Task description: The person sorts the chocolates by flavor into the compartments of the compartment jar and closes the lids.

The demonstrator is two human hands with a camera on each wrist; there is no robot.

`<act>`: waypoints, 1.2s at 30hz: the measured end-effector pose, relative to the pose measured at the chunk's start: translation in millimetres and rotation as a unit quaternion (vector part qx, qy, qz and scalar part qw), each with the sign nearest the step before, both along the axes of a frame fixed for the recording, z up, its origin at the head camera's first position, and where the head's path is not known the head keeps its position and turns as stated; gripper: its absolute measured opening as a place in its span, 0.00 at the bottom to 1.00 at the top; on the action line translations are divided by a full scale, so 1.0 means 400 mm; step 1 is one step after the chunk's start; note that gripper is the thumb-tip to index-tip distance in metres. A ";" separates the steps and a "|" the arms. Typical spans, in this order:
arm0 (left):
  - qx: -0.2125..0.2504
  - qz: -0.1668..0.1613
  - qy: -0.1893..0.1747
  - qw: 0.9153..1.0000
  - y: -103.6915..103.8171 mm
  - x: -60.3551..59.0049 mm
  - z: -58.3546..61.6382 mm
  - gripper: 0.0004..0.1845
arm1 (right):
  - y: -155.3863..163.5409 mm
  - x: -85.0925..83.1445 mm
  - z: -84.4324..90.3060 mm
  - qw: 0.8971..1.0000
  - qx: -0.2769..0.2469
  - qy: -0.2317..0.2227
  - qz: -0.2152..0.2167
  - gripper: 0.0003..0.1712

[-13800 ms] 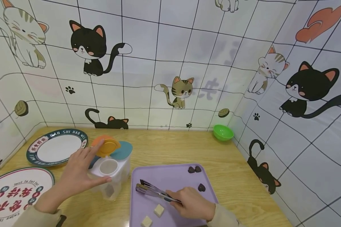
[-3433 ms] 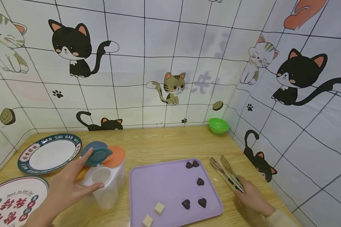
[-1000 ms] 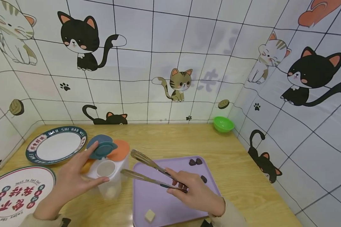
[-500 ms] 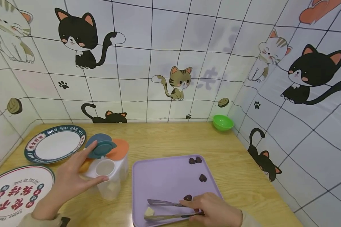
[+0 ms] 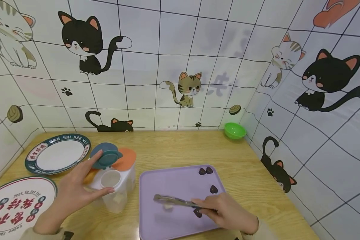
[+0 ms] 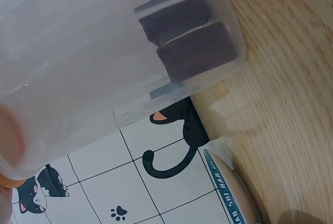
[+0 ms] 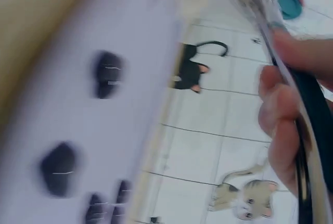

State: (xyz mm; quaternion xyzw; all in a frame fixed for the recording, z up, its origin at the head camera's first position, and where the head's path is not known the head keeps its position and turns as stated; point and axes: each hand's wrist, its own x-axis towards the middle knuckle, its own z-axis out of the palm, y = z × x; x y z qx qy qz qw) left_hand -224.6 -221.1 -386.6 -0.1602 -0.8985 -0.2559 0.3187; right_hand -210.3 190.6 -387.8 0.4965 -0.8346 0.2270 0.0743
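My left hand (image 5: 78, 190) grips the clear compartment container (image 5: 115, 201), fingers at its raised blue lid (image 5: 108, 158) and thumb by the round opening (image 5: 111, 179). Something pale shows low in the front compartment; dark brown pieces (image 6: 197, 52) show through the wall in the left wrist view. My right hand (image 5: 228, 211) holds metal tongs (image 5: 180, 201) over the purple tray (image 5: 162, 181), arms drawn together. A pale cube (image 5: 168, 207), blurred, shows just below their tips; I cannot tell whether they hold it. Dark heart-shaped chocolates (image 5: 213, 189) lie on the tray's right side.
Two patterned plates, one rear (image 5: 60, 153) and one front (image 5: 21, 206), lie at the left. A green bowl (image 5: 235, 130) stands in the far right corner. Cat-printed walls (image 5: 156, 83) close off the back and both sides of the wooden table (image 5: 174, 146).
Since 3.4 s ago, one of two pale cubes has left the tray and something pale shows in the container. The spread tongs have come together; the other cube has shifted up and right.
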 end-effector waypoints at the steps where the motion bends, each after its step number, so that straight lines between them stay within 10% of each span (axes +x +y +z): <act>1: 0.000 0.001 0.004 1.000 0.000 0.000 0.000 0.60 | -0.004 -0.010 0.014 1.000 -0.012 0.015 -0.007 0.23; 9: -0.007 -0.006 0.008 1.000 0.017 -0.009 -0.006 0.58 | 0.012 -0.046 0.082 0.993 0.021 0.017 -0.116 0.25; 17: -0.012 -0.002 -0.004 1.000 0.011 -0.005 -0.002 0.58 | 0.083 -0.045 0.011 0.959 0.116 -0.086 -0.243 0.25; 36: -0.001 0.004 0.008 1.000 -0.004 -0.004 -0.010 0.58 | 0.086 -0.062 -0.031 0.966 0.048 -0.101 -0.235 0.20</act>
